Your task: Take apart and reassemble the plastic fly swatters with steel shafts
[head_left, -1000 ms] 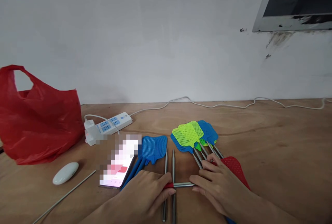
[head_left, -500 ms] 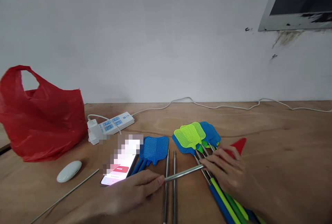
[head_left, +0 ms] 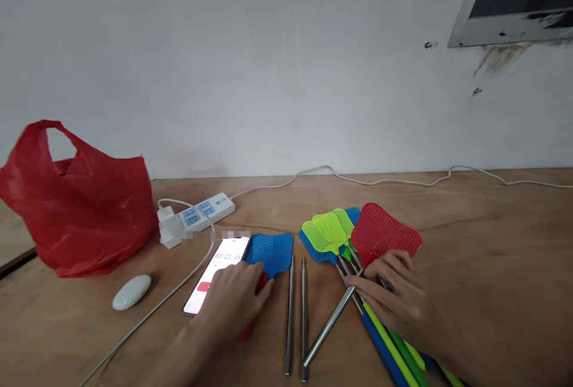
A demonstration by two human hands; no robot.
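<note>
Near the right of the table my right hand [head_left: 394, 291] pinches a red fly swatter [head_left: 382, 235] where its mesh head meets the bare metal rod [head_left: 331, 324]. The rod slants down to the left, its lower end over two loose metal rods [head_left: 290, 321]. My left hand [head_left: 233, 300] is closed around a red handle [head_left: 256, 315], partly hidden by the fingers, beside a blue swatter head [head_left: 273, 252] and the phone [head_left: 233, 251]. Under my right hand lie several assembled swatters with yellow-green heads [head_left: 324, 235] and blue and green handles [head_left: 398, 354].
A red plastic bag [head_left: 89, 214] stands at the left, near a white power strip [head_left: 208, 211] with a plug in it. A white oval object [head_left: 132, 292] and a white cable [head_left: 147, 315] lie in front. Another cable [head_left: 380, 181] runs along the wall.
My left hand has let go of the rod end and moved left and up to the red handle. My right hand has turned the red swatter, so its head shows and its rod points down.
</note>
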